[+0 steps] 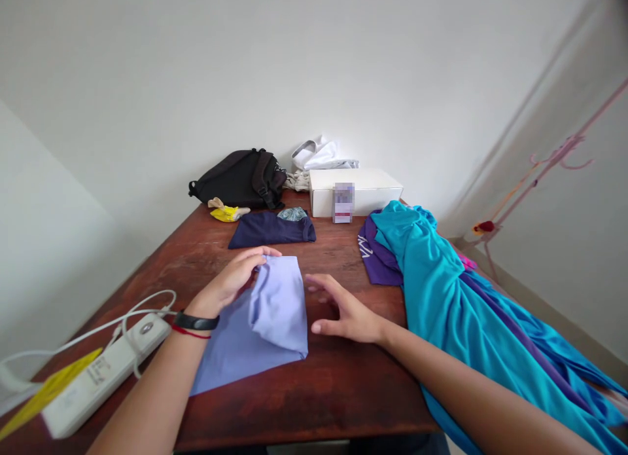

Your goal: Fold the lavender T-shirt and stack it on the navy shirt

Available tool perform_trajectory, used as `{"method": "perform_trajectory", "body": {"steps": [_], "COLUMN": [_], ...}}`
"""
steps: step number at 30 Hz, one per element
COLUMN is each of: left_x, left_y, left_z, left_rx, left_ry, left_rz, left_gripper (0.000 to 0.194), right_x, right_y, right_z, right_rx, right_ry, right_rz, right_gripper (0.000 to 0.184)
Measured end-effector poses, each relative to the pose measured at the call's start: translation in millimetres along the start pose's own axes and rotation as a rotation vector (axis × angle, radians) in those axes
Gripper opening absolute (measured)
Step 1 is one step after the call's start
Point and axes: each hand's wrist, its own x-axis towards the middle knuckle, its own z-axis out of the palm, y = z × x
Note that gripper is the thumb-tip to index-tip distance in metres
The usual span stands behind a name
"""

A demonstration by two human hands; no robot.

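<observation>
Room w/ plain white walls (304,69), prob. home, wooden table (338,252) bearing clothes (436,285), black backpack (235,177), power strip (110,376), pink hook stand (559,155) nearby

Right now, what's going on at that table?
A person's left hand holds the far edge of a light blue cloth, partly folded over on the table. The right hand is open beside it, not touching. A navy cloth lies beyond, with teal fabric heaped to the right.
</observation>
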Motion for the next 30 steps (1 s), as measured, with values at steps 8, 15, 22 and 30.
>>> {"method": "perform_trajectory", "body": {"steps": [8, 15, 22, 30], "left_x": [-14.6, -24.3, -11.7, -13.7], "left_y": [-18.5, -36.2, -60.2, -57.6], "left_z": [80.2, 93.0, 88.8, 82.3], "left_rx": [-0.283, 0.747, 1.061, 0.985], "left_ry": [-0.335, -0.25, -0.046, -0.017], "left_rz": [0.275, 0.445, 0.3, 0.187], "left_gripper": [0.078, 0.065, 0.065, 0.085], "right_x": [14.0, 18.9, 21.1, 17.9], "right_y": [-11.0, -12.8, 5.4, 18.8], "right_z": [-1.3, -25.4, -23.4, -24.9], "right_rx": [0.931, 0.95, 0.823, 0.686], "right_ry": [0.199, 0.304, 0.489, 0.498], "right_rz": [0.355, 0.74, 0.622, 0.502], "right_gripper": [0.067, 0.044, 0.043, 0.041]}}
